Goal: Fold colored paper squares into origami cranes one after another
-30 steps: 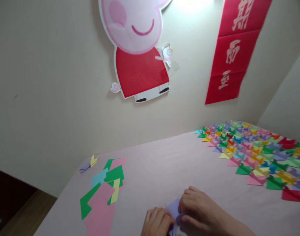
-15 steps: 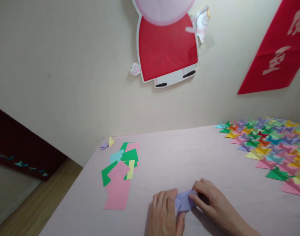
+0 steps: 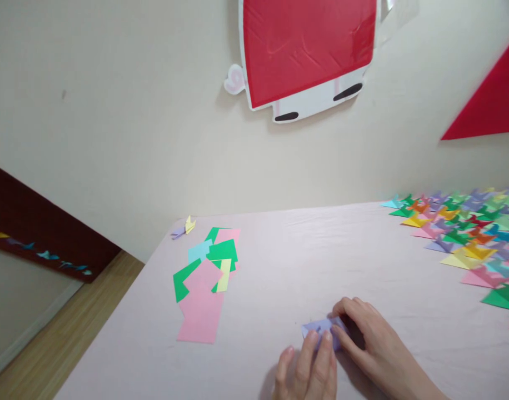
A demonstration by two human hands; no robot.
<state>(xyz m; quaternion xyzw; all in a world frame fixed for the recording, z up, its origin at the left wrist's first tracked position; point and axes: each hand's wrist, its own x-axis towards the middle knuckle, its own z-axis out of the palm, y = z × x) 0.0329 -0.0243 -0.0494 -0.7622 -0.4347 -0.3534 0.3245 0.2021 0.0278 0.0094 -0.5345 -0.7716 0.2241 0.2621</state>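
Observation:
Low in the head view, a small piece of folded purple paper (image 3: 309,326) lies on the table between my hands. My right hand (image 3: 373,341) pinches its right end between thumb and fingers. From the near side, my left hand (image 3: 307,369) has curled fingers holding the paper down, with two fingertips on its face. The left thumb is hidden, and both hands cover much of the paper's near and right parts.
Cut paper scraps in pink (image 3: 200,319), green (image 3: 223,251) and light blue (image 3: 199,251) lie on the left of the table (image 3: 271,250). Behind them sit a yellow folded figure (image 3: 190,224) and a purple one (image 3: 178,232). Many colourful folded paper figures (image 3: 475,250) stand in rows at the right.
My left hand has shifted right and nearer, its fingers now on the paper's face rather than around its left end. My right hand still grips the right end. The view has tilted down.

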